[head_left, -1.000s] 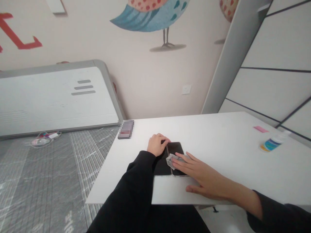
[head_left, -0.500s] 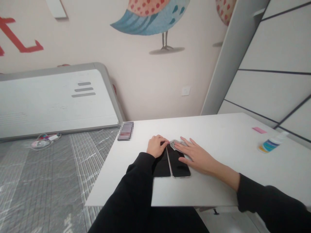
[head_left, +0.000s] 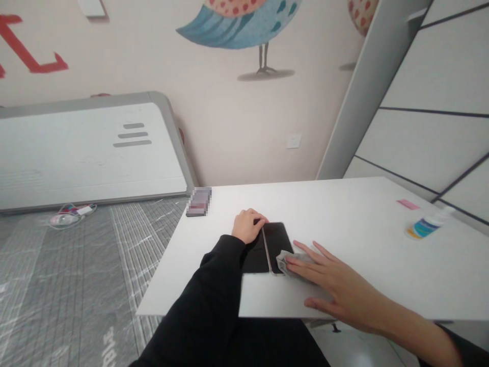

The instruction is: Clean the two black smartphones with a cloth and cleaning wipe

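Observation:
Two phones with black screens lie side by side on the white table (head_left: 344,214). My left hand (head_left: 247,226) is closed, its fingers curled over the far end of the left phone (head_left: 256,259), with the fingertips at the seam between the two. The right phone (head_left: 275,237) has a light-coloured rim. On its near part lies a crumpled grey cloth (head_left: 282,261), which hangs over the right edge onto the table. Stretched, spread fingers of my right hand (head_left: 336,283) press flat on this cloth, and the thumb points toward me.
A white bottle with a blue and yellow label (head_left: 426,226) lies on the table's right side, near a pink slip (head_left: 408,204). A blurred-out dark item (head_left: 198,202) sits at the far left corner. Cables (head_left: 69,216) lie on the grey floor covering.
My right hand has slid the cloth from the far end of the right phone toward me, to its near end. My left hand stays at the far edge.

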A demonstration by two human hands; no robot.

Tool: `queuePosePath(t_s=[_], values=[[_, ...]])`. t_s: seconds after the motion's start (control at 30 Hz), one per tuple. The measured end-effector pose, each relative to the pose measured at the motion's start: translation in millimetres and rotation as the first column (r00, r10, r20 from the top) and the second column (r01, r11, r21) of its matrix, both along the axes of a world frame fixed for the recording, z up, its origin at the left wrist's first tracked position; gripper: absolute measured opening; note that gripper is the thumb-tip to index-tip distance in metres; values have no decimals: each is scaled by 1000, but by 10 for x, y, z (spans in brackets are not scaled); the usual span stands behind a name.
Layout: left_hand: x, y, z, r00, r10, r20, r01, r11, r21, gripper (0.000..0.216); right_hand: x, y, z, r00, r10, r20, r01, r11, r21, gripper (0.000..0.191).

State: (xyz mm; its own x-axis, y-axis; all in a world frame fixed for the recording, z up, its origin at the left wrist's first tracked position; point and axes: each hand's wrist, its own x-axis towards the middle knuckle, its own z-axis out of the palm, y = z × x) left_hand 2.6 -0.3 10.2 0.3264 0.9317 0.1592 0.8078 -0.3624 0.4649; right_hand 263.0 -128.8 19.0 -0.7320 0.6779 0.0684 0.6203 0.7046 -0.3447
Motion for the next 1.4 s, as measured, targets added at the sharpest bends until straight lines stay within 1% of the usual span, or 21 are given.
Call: queuePosePath(t_s=[0.07, 0.17, 0.27, 0.33, 0.4, 0.5, 0.63, 0.73, 0.8, 0.9, 1.0, 1.1, 1.17, 1.27, 1.33, 1.4], values=[[-2, 1, -1, 1000, 0, 0, 0, 1000, 1, 27, 26, 129, -9, 997, -74, 28, 73, 996, 50, 62], [-3, 0, 0, 1000, 1, -4, -1, 1000, 5, 27, -79, 400, -3, 983, -169, 65, 163, 982, 93, 66], [-6, 2, 2, 1000, 2, -15, -2, 1000, 9, 26, -300, 621, 25, 980, -189, 69, 181, 978, 104, 72], [-8, 4, 0, 1000, 8, -22, -8, 1000, 11, 25, -444, 681, 42, 983, -176, 48, 171, 981, 92, 77], [-9, 7, -3, 1000, 13, -26, -12, 1000, 12, 25, -538, 650, 52, 988, -150, 32, 148, 987, 60, 85], [-5, 5, -7, 1000, 9, -19, -9, 1000, 12, 25, -559, 449, 58, 997, -75, 19, 75, 997, -8, 93], [-4, 2, -11, 1000, 2, -3, -2, 1000, 11, 26, -433, 95, 81, 999, 43, -13, -44, 995, -88, 92], [-9, 9, -18, 1000, -5, 6, 5, 1000, 12, 27, -297, -31, 102, 996, 89, -15, -90, 991, -94, 83], [-13, 17, -25, 1000, -14, 9, 14, 1000, 12, 27, -207, -13, 104, 998, 67, -9, -67, 996, -52, 72], [-17, 26, -37, 1000, -24, 14, 24, 1000, 10, 27, -109, 135, 80, 999, -24, 23, 23, 1000, 17, 60], [-19, 30, -48, 999, -23, 22, 23, 1000, 12, 27, -112, 366, 38, 993, -105, 52, 102, 993, 58, 62], [-19, 33, -58, 999, -22, 26, 21, 1000, 14, 27, -222, 598, 10, 983, -164, 81, 158, 985, 75, 67], [-20, 34, -62, 1000, -15, 24, 15, 1000, 13, 27, -321, 692, 5, 979, -188, 81, 181, 980, 81, 70], [-19, 34, -64, 1000, -9, 25, 8, 1000, 7, 27, -433, 646, -6, 988, -144, 53, 140, 988, 65, 80], [-17, 34, -66, 999, -14, 33, 14, 1000, 2, 27, -452, 485, -31, 997, -69, 35, 67, 996, 50, 87], [-14, 35, -68, 999, -17, 46, 18, 1000, -2, 27, -426, 270, -75, 1000, 6, 16, -6, 998, 59, 89]])
